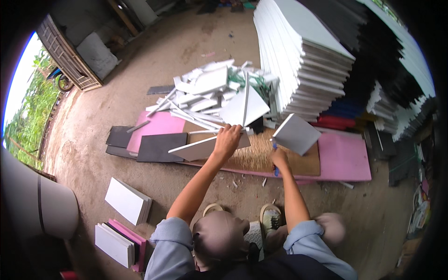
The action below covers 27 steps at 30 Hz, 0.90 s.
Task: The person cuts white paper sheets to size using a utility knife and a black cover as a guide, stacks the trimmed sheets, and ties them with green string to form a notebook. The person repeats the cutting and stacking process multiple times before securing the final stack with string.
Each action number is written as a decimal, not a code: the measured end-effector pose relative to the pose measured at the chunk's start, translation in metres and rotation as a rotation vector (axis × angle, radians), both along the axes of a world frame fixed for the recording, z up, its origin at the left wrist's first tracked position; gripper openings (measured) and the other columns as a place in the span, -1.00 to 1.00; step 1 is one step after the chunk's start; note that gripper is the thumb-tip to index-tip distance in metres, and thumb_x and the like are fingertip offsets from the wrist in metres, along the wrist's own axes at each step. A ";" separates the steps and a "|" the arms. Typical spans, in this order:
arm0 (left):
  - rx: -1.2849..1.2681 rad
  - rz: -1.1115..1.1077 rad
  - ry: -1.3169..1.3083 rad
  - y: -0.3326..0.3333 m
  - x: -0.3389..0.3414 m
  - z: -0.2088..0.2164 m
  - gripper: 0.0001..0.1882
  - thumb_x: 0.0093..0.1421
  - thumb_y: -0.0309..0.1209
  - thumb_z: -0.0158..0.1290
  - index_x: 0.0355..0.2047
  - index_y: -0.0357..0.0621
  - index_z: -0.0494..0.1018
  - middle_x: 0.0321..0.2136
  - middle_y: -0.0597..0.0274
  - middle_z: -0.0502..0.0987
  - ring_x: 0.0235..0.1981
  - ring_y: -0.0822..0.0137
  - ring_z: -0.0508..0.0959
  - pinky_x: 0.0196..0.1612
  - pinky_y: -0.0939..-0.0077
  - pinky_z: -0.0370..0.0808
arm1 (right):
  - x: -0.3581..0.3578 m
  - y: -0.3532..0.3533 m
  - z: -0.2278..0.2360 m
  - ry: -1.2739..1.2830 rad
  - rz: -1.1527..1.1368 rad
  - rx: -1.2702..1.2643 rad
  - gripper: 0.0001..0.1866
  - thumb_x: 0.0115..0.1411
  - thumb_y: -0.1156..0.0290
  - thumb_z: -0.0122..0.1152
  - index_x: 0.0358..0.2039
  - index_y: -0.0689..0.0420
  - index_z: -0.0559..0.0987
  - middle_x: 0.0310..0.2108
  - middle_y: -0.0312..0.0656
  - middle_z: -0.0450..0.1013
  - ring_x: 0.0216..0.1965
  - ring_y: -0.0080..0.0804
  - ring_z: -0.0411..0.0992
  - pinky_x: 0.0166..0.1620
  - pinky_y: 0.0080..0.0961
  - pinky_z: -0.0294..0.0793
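Note:
My left hand [227,141] is closed on the edge of a white foam board [198,150], which it holds tilted over a worn brown cutting board [298,162]. My right hand [280,159] grips a blue utility knife [275,146], its tip pointing away from me. Just beyond the knife, a squarish white foam piece [297,134] lies tilted at the right of the brown board. A dark grey foam sheet [162,147] rests left of the held board, on top of a long pink foam sheet [345,156].
Beyond the board lies a heap of white foam offcuts [200,88]. A tall stack of white sheets [303,60] rises at the back right. Near my left are small stacks of cut white pieces [125,200] and pink, black and white pieces [114,245]. Scraps litter the floor.

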<state>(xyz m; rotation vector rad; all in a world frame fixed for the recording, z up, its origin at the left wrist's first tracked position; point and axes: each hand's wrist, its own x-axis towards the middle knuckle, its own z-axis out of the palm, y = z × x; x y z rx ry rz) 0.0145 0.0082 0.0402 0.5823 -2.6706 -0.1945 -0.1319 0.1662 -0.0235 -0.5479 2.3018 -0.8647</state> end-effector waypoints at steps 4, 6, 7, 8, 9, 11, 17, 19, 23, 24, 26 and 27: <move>0.049 0.247 0.238 -0.026 0.028 0.084 -0.78 0.08 -0.38 -0.07 -0.30 -0.26 0.31 -0.41 -0.06 0.46 -0.31 -0.03 0.43 -0.29 0.18 0.41 | -0.024 -0.011 0.062 -0.085 -0.052 -0.313 -0.63 0.17 0.25 -0.19 -0.33 0.38 0.36 -0.75 -0.03 0.35 -0.78 -0.23 0.39 -0.70 -0.34 0.42; 0.125 0.407 0.474 -0.041 0.055 0.101 -0.70 0.08 -0.38 -0.06 -0.23 -0.37 0.32 -0.41 -0.21 0.45 -0.33 -0.15 0.44 -0.28 0.14 0.39 | -0.009 -0.024 0.082 -0.218 -0.021 -0.475 -0.70 0.19 0.20 -0.13 -0.33 0.23 0.24 -0.82 -0.17 0.21 -0.82 -0.34 0.29 -0.77 -0.34 0.35; 0.134 0.520 0.560 -0.055 0.073 0.101 -0.68 0.09 -0.39 -0.07 -0.19 -0.36 0.32 -0.41 -0.23 0.45 -0.33 -0.10 0.46 -0.27 0.18 0.39 | 0.006 -0.030 0.095 -0.224 0.007 -0.504 -0.71 0.19 0.22 -0.11 -0.34 0.22 0.24 -0.78 -0.15 0.24 -0.80 -0.33 0.31 -0.76 -0.35 0.36; 0.270 0.593 0.744 -0.061 0.089 0.103 -0.69 0.10 -0.41 -0.07 -0.18 -0.36 0.31 -0.39 -0.18 0.46 -0.33 -0.03 0.48 -0.27 0.24 0.41 | 0.014 -0.035 0.101 -0.224 -0.003 -0.574 -0.71 0.18 0.23 -0.09 -0.35 0.23 0.24 -0.77 -0.15 0.25 -0.80 -0.34 0.32 -0.75 -0.36 0.37; 0.408 0.657 0.929 -0.065 0.104 0.105 -0.70 0.12 -0.42 -0.07 -0.18 -0.36 0.31 -0.38 -0.12 0.47 -0.33 0.05 0.49 -0.28 0.30 0.42 | 0.024 -0.040 0.106 -0.225 -0.013 -0.644 -0.71 0.17 0.24 -0.07 -0.37 0.24 0.24 -0.76 -0.16 0.26 -0.79 -0.34 0.33 -0.74 -0.36 0.38; 0.736 0.658 1.273 -0.075 0.130 0.092 -0.70 0.13 -0.44 -0.07 -0.15 -0.35 0.29 -0.36 -0.02 0.46 -0.35 0.17 0.50 -0.30 0.37 0.44 | 0.031 -0.052 0.100 -0.101 -0.006 -0.758 -0.74 0.13 0.30 0.02 -0.35 0.22 0.24 -0.71 -0.20 0.28 -0.74 -0.44 0.31 -0.68 -0.52 0.34; 1.627 0.548 1.185 -0.045 0.175 0.030 -0.77 0.06 -0.37 0.06 -0.26 -0.17 0.42 -0.59 0.40 0.36 -0.71 0.58 0.28 -0.72 0.76 0.17 | 0.114 -0.091 0.106 -0.319 -0.057 -1.108 -0.54 0.05 0.30 0.17 -0.11 0.17 0.23 -0.31 -0.26 0.30 -0.37 -0.47 0.36 -0.38 -0.52 0.41; 1.699 0.280 1.044 -0.026 0.175 0.008 -0.67 0.07 -0.39 0.06 -0.16 -0.22 0.33 -0.55 0.41 0.36 -0.72 0.62 0.26 -0.71 0.77 0.19 | 0.135 -0.101 0.110 -0.528 -0.022 -1.006 -0.45 0.02 0.33 0.20 -0.05 0.27 0.20 -0.17 -0.17 0.24 -0.22 -0.41 0.29 -0.12 -0.49 0.27; 1.685 0.190 0.964 0.011 0.157 -0.016 -0.53 0.04 -0.48 0.09 -0.06 -0.26 0.19 -0.22 0.20 0.36 -0.28 0.46 0.42 -0.31 0.63 0.41 | 0.143 -0.128 0.073 -0.316 -0.148 -0.951 -0.49 0.01 0.48 0.16 -0.05 0.30 0.19 -0.13 -0.09 0.25 -0.14 -0.32 0.29 -0.06 -0.41 0.24; 1.694 0.217 0.938 0.011 0.160 -0.028 -0.47 0.03 -0.43 0.11 -0.03 -0.27 0.15 -0.18 0.15 0.32 -0.22 0.40 0.40 -0.25 0.58 0.40 | 0.146 -0.130 0.063 -0.237 -0.184 -0.916 -0.49 0.01 0.51 0.15 -0.05 0.30 0.19 -0.13 -0.08 0.25 -0.13 -0.31 0.29 -0.04 -0.39 0.23; 1.743 0.263 0.888 0.015 0.158 -0.053 -0.35 0.01 -0.33 0.14 0.02 -0.29 0.07 -0.08 0.04 0.26 -0.09 0.29 0.36 -0.12 0.49 0.39 | 0.133 -0.127 0.028 -0.276 -0.279 -0.867 -0.50 0.00 0.54 0.11 -0.04 0.30 0.18 -0.13 -0.08 0.25 -0.10 -0.30 0.28 -0.02 -0.38 0.21; 1.721 0.427 0.913 0.015 0.158 -0.068 -0.30 0.01 -0.27 0.14 0.04 -0.28 0.02 -0.05 0.01 0.23 -0.06 0.25 0.33 -0.10 0.43 0.37 | 0.120 -0.124 0.015 -0.285 -0.327 -0.848 -0.50 0.00 0.56 0.10 -0.03 0.30 0.18 -0.13 -0.07 0.26 -0.09 -0.30 0.27 0.00 -0.38 0.20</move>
